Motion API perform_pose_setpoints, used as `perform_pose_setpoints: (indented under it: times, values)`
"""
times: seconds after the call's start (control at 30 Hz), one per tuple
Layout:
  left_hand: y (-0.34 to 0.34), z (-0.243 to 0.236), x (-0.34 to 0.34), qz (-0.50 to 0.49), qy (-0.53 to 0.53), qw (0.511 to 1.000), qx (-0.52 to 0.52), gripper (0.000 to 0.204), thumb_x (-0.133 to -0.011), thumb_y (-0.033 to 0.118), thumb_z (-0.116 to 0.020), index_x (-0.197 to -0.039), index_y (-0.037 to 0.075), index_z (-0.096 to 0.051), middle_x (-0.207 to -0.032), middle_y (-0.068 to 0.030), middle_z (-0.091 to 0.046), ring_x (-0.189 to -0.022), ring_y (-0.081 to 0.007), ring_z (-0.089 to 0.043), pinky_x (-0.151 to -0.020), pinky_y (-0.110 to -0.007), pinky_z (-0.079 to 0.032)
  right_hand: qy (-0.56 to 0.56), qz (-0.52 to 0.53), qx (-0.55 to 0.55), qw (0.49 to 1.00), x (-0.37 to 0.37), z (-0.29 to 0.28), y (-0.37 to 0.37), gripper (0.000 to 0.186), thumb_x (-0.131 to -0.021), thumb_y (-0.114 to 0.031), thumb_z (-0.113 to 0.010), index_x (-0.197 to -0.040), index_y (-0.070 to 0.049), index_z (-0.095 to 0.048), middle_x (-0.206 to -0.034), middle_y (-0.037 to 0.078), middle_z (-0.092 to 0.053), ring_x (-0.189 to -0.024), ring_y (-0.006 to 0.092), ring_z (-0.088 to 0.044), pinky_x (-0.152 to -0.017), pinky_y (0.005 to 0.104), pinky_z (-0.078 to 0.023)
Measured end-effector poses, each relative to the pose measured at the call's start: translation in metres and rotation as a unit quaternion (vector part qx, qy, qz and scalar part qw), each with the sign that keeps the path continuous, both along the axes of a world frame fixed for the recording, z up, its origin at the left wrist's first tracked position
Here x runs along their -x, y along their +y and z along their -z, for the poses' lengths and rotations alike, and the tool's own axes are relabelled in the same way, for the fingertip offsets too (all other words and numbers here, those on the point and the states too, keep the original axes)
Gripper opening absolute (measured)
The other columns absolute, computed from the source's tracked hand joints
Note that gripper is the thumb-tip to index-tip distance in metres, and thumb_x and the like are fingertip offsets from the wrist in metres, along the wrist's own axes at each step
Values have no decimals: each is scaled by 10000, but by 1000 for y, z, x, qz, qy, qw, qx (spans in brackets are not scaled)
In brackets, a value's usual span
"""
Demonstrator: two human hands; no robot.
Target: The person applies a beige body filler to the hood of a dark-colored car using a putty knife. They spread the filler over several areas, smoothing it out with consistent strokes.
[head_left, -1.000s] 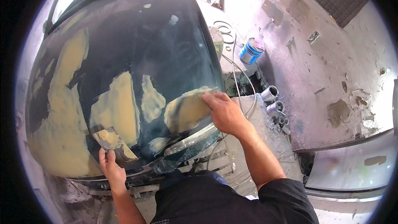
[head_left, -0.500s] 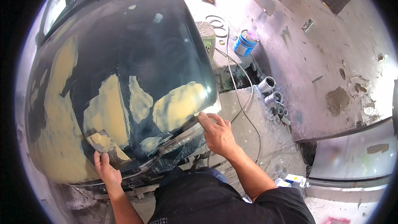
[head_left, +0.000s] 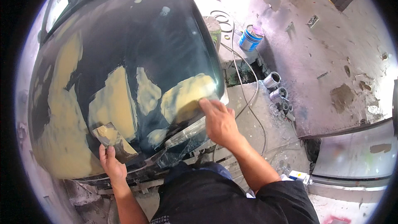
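Observation:
A dark car hood (head_left: 174, 41) spreads before me, with several patches of pale yellow filler on it. My left hand (head_left: 113, 166) pinches the lower edge of a flat mixing board (head_left: 126, 151), which carries a lump of yellow putty. The board is held over the hood's front part. My right hand (head_left: 222, 123) is at the right-hand filler patch (head_left: 186, 92), near the hood's front corner. Its fingers are closed and smeared by motion around a small putty spreader that is mostly hidden. Below this hand lies the headlight (head_left: 186, 132).
A blue and white paint bucket (head_left: 250, 39) stands on the floor to the right of the car. Nearer are open tins (head_left: 272, 80) beside the wall (head_left: 323, 58). A hose (head_left: 248, 105) winds across the concrete. A small white box (head_left: 299, 176) sits at lower right.
My right hand has moved from the hood's front corner up onto the right-hand patch. The left hand still holds the board, now slightly higher in view. The whole view has shifted a little.

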State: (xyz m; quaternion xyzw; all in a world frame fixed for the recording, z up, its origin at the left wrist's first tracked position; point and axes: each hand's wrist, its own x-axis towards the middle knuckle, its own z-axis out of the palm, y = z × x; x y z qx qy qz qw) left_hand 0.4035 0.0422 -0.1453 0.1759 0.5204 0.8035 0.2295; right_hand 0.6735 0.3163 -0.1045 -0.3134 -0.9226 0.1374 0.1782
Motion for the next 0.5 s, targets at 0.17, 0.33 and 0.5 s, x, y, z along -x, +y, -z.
perform_pose_setpoints:
  times: [0.17, 0.33, 0.5]
  values:
    - [0, 1, 0, 0, -17, 1000, 0, 348, -1008, 92, -580, -1339, -4, -534, -1290, -106, -624, -1159, -203, -595, -1045, -368, -446, 9, -9, -29, 999, -21, 42, -31, 571, -825, -30, -586, -1390, -69, -516, -1393, 84, -593, -1261, 283, -523, -886, 515, -441]
    - [14, -20, -23, 11, -61, 998, -23, 322, -998, 67, -582, -1311, -5, -554, -1277, -118, -634, -1155, -211, -599, -1042, -372, -453, 69, -21, 69, 995, -33, 7, -47, 591, -827, -6, -621, -1409, -52, -524, -1447, 95, -561, -1317, 319, -502, -976, 519, -442]
    - [62, -53, -103, 69, -144, 987, -30, 247, -1003, 84, -570, -1243, 30, -592, -1208, -91, -675, -1095, -217, -647, -994, -383, -506, 318, -283, 281, 860, -18, -36, -74, 704, -832, 23, -706, -1489, -17, -457, -1469, 148, -540, -1395, 353, -450, -1153, 474, -357]
